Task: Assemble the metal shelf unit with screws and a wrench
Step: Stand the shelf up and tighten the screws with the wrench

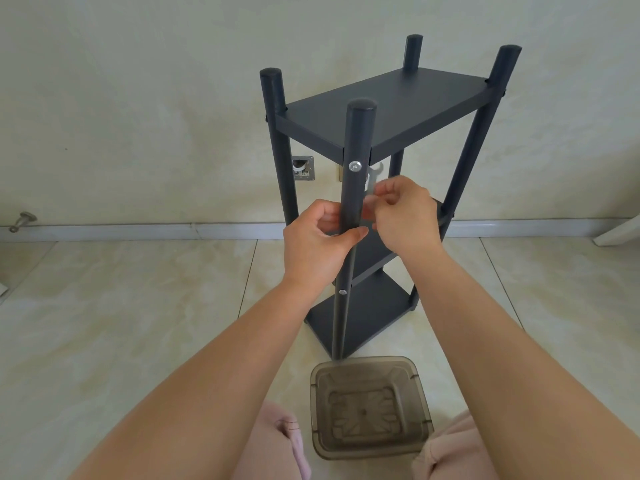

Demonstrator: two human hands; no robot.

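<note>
A dark grey shelf unit (388, 109) stands upright on the tiled floor, with three shelves between four round posts. My left hand (317, 244) grips the nearest post (356, 140) at mid-height, thumb across its front. My right hand (405, 216) is just right of that post and pinches a flat silver wrench (372, 176), whose open jaw sticks up behind the post. A silver screw head (354, 166) shows in the post under the top shelf, and another screw (342, 292) lower down.
A smoky translucent plastic tray (370, 407) lies on the floor between my knees, in front of the shelf's foot. The wall and white baseboard (138, 232) run close behind the shelf. A metal wall box (303, 168) and a door stopper (21, 221) sit to the left.
</note>
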